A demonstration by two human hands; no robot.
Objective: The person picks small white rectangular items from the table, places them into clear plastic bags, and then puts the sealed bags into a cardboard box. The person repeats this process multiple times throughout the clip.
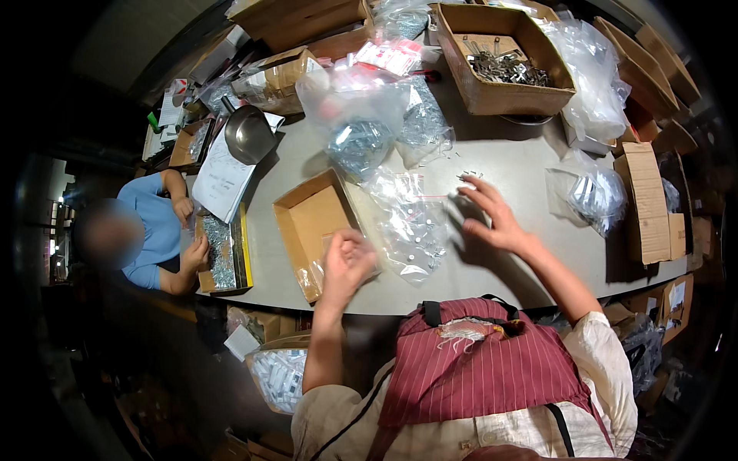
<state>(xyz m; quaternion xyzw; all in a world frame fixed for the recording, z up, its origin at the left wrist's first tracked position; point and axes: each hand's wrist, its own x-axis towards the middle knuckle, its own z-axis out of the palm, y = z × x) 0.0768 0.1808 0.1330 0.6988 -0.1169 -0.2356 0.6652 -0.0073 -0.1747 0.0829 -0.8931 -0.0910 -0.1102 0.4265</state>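
Note:
My left hand [347, 263] is over the near right side of a shallow cardboard box [309, 217]. Its fingers look curled but are smeared by motion, so whether they hold anything cannot be made out. To the right, my right hand [496, 221] hovers above the table with fingers spread and nothing visible in them. Just beyond its fingertips lie several small metal pieces [470, 177]. Between my hands, clear plastic bags [407, 230] lie flat, with small round white spots and tiny parts on them.
Filled plastic bags [360, 144] stand at the back centre. A large carton [500, 98] of metal parts is behind, and another filled bag [596, 196] lies right. A co-worker [154, 230] sits left by a tray of small parts [223, 253], near papers [219, 180] and a metal pan [250, 134].

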